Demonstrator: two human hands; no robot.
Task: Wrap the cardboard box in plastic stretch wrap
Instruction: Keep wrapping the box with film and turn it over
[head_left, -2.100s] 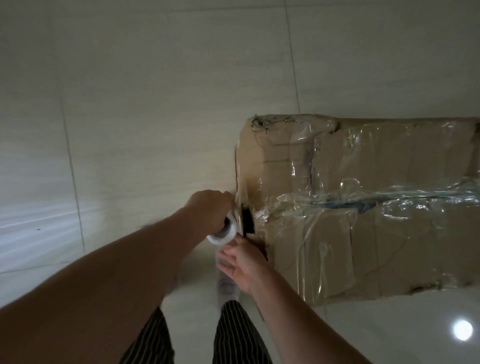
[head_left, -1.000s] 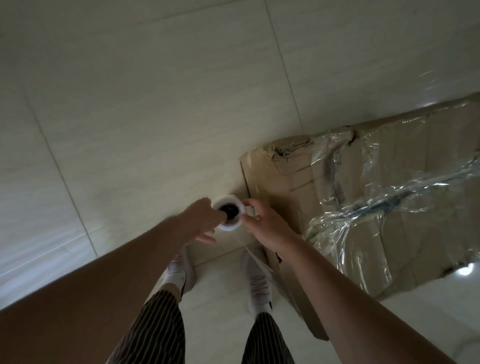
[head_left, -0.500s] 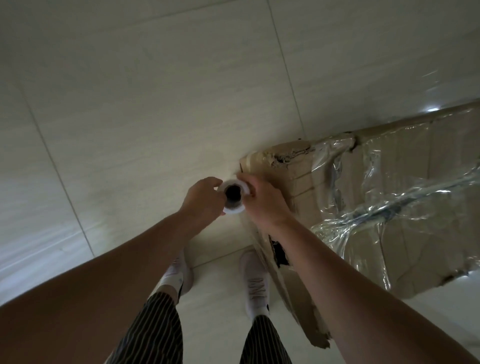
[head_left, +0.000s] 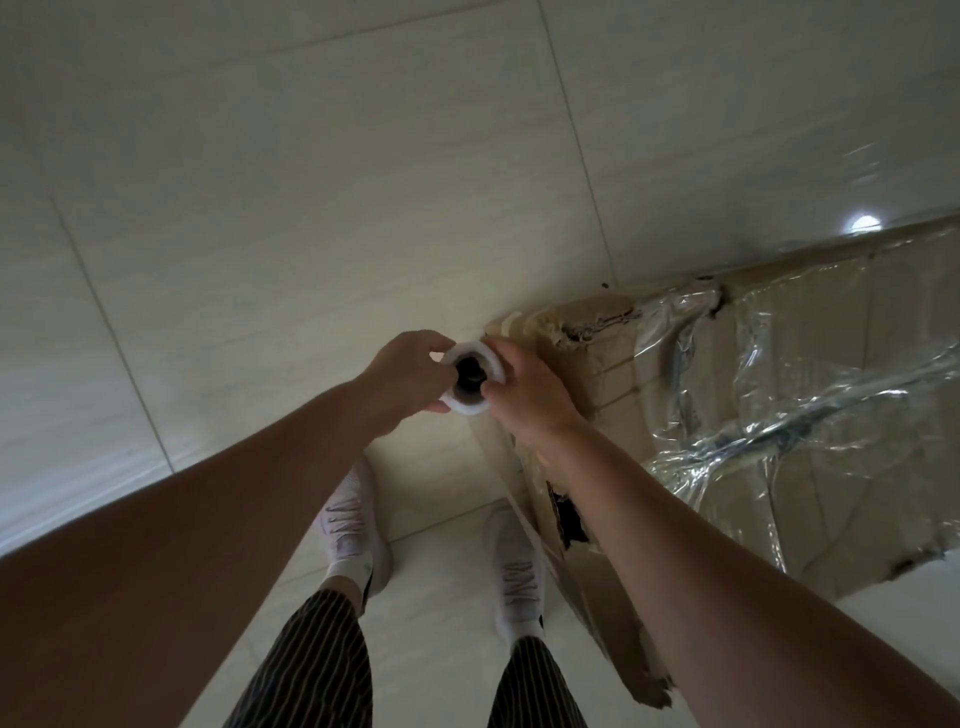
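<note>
Two grips | left hand (head_left: 405, 374), right hand (head_left: 530, 400) — each holds the roll (head_left: 464, 408) | roll stays by cardboard box (head_left: 613, 358) corner

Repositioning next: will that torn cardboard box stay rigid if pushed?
Likely soft: the cardboard box has a ragged corner and a torn hole in its near side, so walls may buckle. Loose, wrinkled stretch wrap probably adds little stiffness.

The cardboard box (head_left: 592, 353) runs off the frame at 3 o'clock. The stretch-wrap roll (head_left: 470, 382), seen end-on, hides its own length. Striped trouser legs (head_left: 317, 670) are cut off at 6 o'clock.
</note>
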